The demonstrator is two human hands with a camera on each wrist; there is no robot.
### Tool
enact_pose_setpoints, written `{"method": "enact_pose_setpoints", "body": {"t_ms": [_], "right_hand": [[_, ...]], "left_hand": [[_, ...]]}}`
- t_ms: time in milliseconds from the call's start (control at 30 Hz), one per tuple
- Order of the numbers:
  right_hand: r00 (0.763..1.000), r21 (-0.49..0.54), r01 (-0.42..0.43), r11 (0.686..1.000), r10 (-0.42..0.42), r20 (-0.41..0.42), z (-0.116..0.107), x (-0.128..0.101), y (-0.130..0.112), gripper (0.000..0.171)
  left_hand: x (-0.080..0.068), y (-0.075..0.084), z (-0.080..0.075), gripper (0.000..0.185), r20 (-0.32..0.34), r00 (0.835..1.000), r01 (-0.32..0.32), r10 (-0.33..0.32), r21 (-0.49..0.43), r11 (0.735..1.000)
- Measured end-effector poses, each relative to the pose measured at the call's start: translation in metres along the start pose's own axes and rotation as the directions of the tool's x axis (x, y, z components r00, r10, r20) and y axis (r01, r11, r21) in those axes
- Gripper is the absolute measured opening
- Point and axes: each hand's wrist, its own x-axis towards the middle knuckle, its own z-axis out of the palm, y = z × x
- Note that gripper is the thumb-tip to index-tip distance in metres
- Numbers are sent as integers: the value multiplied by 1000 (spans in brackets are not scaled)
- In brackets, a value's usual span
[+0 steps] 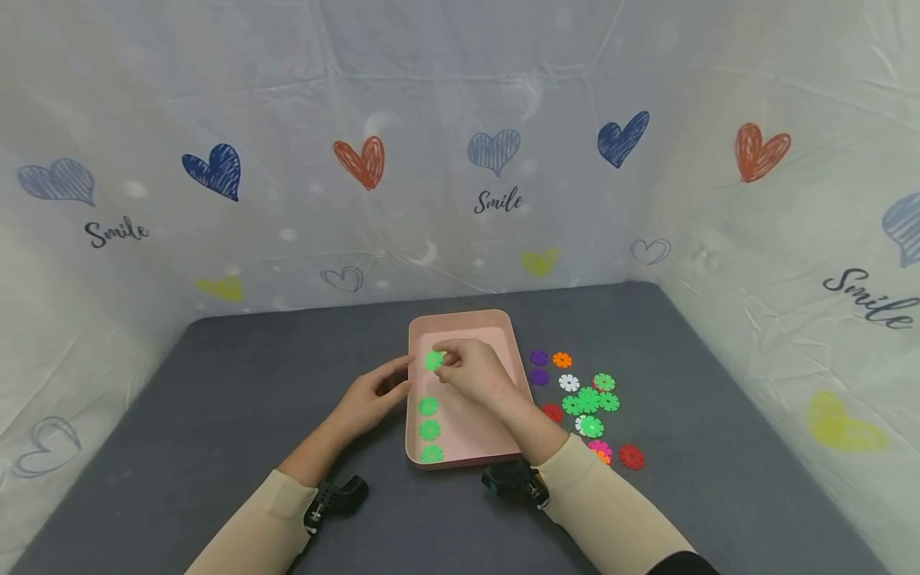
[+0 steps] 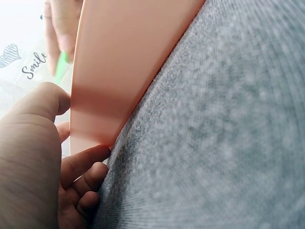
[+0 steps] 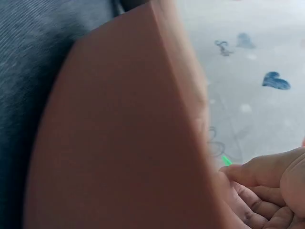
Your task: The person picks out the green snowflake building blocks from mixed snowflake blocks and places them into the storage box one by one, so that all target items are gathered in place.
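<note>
My right hand (image 1: 474,371) is over the pink tray (image 1: 474,423) and pinches a green disc (image 1: 433,361) with a notched edge between thumb and fingertips. In the right wrist view a thin bright sliver of that green disc (image 3: 226,161) shows at the fingertips. Down the tray's left side lie several like green discs (image 1: 430,430) in a column. My left hand (image 1: 370,403) rests at the tray's left side, its thumb and fingertips touching the rim and outer wall. The left wrist view shows these fingers (image 2: 86,162) against the tray wall (image 2: 119,62).
Right of the tray, loose notched discs lie on the grey tabletop (image 1: 690,511): a green cluster (image 1: 588,399), purple (image 1: 539,377), orange (image 1: 562,360), white (image 1: 569,382) and red (image 1: 632,457) ones, some overlapping. A heart-printed curtain (image 1: 431,239) stands behind the table.
</note>
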Motion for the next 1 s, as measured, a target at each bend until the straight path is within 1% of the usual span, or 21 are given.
{"method": "enact_pose_setpoints", "body": {"t_ms": [167,300,400,533,600,733,833,933,1000], "right_hand": [[1000,-86,-4,996,5,12,13,3,9,36],[999,-140,19,990,-14,37,20,5,16,34],[999,-204,25,979,-16,46,23,7,21,28],[999,-288,4,958,9,44,26,11,27,18],[999,-314,0,950,17,50,28,12,29,16],[997,-332,-5,943,29,66,30,13,30,16],[998,-339,-2,941,23,57,30,11,31,17],[999,-320,19,947,-9,33,27,7,30,19],[999,-283,48,958,-45,17,19,4,27,20]], "left_hand": [[1,0,0,50,8,1000,-4,4,2,1000],[1,0,-1,50,-1,1000,-18,18,8,1000],[2,-1,0,49,-6,1000,-28,29,12,1000],[2,-1,1,50,-8,999,-33,33,14,999],[1,-1,1,50,-10,1000,-19,19,13,1000],[-1,-2,1,50,-3,1000,11,-11,10,1000],[-1,-1,1,50,5,1000,14,-14,15,1000],[-2,-1,0,50,4,1000,14,-14,16,1000],[-2,0,-1,49,5,1000,18,-18,19,1000]]}}
